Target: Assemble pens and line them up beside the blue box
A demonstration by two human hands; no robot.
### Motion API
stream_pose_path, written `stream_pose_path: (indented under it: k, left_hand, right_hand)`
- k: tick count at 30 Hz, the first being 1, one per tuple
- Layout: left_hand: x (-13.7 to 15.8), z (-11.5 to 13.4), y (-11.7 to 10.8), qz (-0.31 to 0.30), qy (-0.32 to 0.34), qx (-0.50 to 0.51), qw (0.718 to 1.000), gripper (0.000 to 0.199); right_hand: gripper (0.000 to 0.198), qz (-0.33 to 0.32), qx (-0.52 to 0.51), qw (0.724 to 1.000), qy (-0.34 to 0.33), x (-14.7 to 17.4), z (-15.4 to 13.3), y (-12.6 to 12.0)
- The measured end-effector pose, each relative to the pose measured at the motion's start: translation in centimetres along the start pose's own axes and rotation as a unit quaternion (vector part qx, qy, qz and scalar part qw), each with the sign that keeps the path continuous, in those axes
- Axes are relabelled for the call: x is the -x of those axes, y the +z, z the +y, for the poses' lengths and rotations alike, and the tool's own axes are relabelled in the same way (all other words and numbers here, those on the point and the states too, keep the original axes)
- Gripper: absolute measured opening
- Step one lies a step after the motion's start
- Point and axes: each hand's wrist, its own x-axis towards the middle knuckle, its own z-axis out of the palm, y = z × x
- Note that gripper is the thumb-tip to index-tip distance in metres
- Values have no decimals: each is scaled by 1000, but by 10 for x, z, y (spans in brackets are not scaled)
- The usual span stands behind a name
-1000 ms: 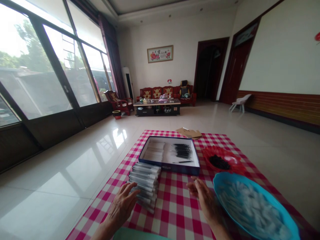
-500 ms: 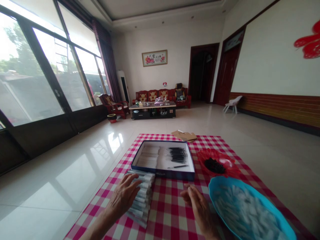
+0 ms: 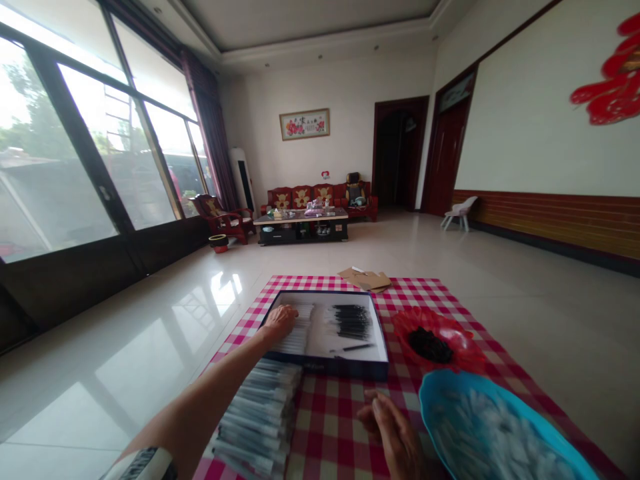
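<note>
My left hand [image 3: 281, 321] reaches into the shallow white-lined box [image 3: 320, 365], its fingers curled down over a row of clear thin tubes [image 3: 300, 333]. Its fingertips are hidden, so what they grip I cannot make out. On the near side of the box lies a pile of clear pen-like tubes [image 3: 257, 420], partly under my left forearm. Low in the view, my right hand [image 3: 393, 430] hovers by the blue basin with thumb and fingers drawn together. Anything between them is too blurred to tell. Black-tipped thin refills [image 3: 351, 321] lie in the box's right half.
A blue basin [image 3: 433, 383] with many whitish small pieces stands at the right. Behind it is a red petal-edged dish [image 3: 467, 350] holding black small parts [image 3: 429, 345]. Brown cardboard [image 3: 367, 280] lies at the far edge of the checked tablecloth [image 3: 325, 427].
My left hand has moved forward from above the pile of tubes into the box's left half. My right hand has stayed nearly in place. The view has shifted slightly.
</note>
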Motion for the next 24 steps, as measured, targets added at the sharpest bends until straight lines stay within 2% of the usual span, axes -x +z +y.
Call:
stream_pose_path:
  k: [4, 8, 16, 24]
  left_hand:
    - [-25, -2, 12, -20, -5, 1, 1000, 32]
    - [-33, -5, 17, -35, 13, 2, 999, 32]
    - [-27, -12, 10, -44, 58, -6, 997, 30]
    - [-23, -14, 7, -33, 62, 1, 998, 21]
  right_hand:
    - [49, 46, -13, 999, -6, 3, -5, 6]
    - [49, 67, -16, 998, -4, 4, -7, 10]
    - [46, 54, -14, 998, -10, 3, -4, 9]
    - [47, 54, -12, 998, -7, 1, -2, 9]
